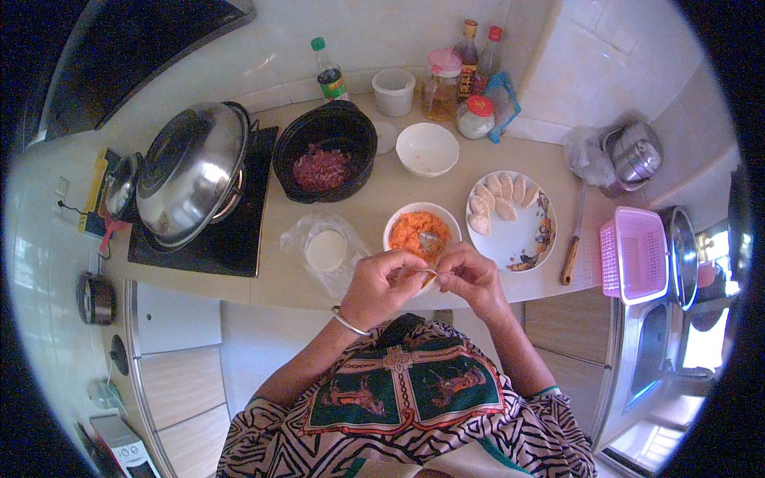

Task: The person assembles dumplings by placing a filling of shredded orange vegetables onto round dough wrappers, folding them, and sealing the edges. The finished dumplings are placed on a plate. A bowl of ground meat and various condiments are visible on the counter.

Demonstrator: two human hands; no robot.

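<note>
My left hand (385, 281) and my right hand (472, 278) meet over the near rim of a white bowl. Between their fingertips they pinch a folded dumpling wrapper (429, 273), mostly covered by the fingers. The bowl below holds orange shredded filling (412, 230) with a metal spoon (428, 240) in it. To the left, a stack of round dumpling wrappers (326, 251) lies on a clear plastic bag (293, 239). At the right stands a white patterned plate (490, 245) with several folded dumplings (505, 186) along its far and left side.
A black pot (281, 161) with raw minced meat (323, 168) stands behind the wrappers, beside a lidded wok (191, 173) on the cooktop (239, 251). An empty-looking white bowl (427, 149), bottles and jars line the back. A wooden-handled knife (571, 260) and pink basket (633, 254) lie right.
</note>
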